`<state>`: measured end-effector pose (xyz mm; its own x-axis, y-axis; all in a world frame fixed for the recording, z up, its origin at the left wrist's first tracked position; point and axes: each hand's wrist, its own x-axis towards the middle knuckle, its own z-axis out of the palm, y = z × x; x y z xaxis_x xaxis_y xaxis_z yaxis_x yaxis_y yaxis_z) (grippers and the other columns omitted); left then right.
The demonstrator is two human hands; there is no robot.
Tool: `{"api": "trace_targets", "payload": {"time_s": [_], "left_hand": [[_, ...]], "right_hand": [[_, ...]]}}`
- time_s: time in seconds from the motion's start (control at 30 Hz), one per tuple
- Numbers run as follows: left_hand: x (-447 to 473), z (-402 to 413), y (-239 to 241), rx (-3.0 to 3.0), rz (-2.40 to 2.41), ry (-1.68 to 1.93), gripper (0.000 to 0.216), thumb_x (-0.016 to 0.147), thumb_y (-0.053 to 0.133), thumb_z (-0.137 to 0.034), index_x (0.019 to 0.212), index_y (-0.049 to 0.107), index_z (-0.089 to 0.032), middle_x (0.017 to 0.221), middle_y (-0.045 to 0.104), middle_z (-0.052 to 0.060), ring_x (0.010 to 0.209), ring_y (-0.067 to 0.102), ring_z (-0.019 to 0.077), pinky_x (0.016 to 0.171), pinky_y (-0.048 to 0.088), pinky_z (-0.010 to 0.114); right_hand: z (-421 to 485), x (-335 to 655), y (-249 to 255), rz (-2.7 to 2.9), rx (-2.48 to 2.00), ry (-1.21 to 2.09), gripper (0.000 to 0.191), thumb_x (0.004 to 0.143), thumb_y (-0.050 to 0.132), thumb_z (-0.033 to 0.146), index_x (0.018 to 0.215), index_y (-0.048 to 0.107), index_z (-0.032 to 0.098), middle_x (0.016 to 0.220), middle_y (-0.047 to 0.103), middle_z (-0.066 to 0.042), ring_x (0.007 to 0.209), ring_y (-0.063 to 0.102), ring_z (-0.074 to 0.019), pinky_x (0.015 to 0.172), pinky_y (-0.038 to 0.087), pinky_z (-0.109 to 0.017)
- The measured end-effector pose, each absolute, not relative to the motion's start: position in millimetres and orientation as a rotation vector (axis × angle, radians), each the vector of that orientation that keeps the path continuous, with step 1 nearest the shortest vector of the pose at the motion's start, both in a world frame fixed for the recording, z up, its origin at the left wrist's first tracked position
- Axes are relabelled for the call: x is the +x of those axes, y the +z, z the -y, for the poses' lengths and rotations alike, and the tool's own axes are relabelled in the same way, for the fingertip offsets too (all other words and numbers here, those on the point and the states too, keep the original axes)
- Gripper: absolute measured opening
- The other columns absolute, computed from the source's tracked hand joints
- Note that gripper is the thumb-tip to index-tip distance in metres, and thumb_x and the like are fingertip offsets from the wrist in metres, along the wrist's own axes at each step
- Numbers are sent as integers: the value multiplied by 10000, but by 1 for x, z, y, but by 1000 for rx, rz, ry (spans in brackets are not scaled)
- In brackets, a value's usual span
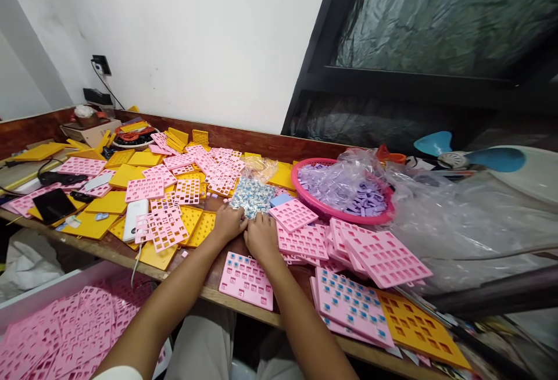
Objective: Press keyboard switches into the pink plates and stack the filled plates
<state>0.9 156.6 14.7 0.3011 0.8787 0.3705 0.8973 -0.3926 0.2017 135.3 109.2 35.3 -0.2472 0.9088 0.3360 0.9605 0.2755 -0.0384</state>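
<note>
My left hand (228, 223) and my right hand (261, 235) rest side by side on the wooden table (209, 287), fingers curled down at the near edge of a clear bag of small blue-and-white pieces (251, 195). What the fingertips grip is hidden. Just in front of my hands lies a pink grid tray (246, 280) with blue pieces in part of its holes. Another pink tray filled with blue pieces (351, 305) lies to the right, over an orange tray (418, 327).
Pink and yellow grid trays (165, 194) cover the left of the table, with a black phone (53, 205) and a white power bank (133, 220). A pink basket (344, 215) holds bagged purple pieces. A bin of pink trays (65, 333) sits lower left. Clear plastic sheeting (457, 223) lies right.
</note>
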Motion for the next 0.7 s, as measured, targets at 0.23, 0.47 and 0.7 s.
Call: {"api": "trace_targets", "payload": {"time_s": [0.23, 0.47, 0.7], "left_hand": [[2, -163, 11, -2368, 1907, -644, 215, 948, 492, -350, 977, 651, -209, 850, 722, 102, 840, 662, 256, 838, 390, 360], [-16, -177, 8, -2289, 2181, -808, 285, 983, 428, -423, 967, 637, -230, 831, 717, 74, 777, 654, 241, 701, 367, 304], [-26, -187, 8, -2088, 2417, -1033, 256, 974, 435, -381, 908, 625, -222, 882, 717, 83, 826, 634, 242, 692, 354, 301]], "right_hand": [[-99, 128, 26, 2309, -1667, -317, 207, 905, 537, 188, 1002, 719, 164, 1023, 630, -184, 1007, 484, -327, 932, 319, -486], [-90, 138, 19, 2352, -1592, -258, 171, 918, 618, 314, 1015, 695, 197, 1070, 608, -148, 1054, 464, -312, 959, 351, -454], [-91, 139, 14, 2375, -1485, -211, 200, 985, 517, 270, 995, 693, 176, 1076, 592, -143, 1045, 472, -287, 981, 374, -438]]}}
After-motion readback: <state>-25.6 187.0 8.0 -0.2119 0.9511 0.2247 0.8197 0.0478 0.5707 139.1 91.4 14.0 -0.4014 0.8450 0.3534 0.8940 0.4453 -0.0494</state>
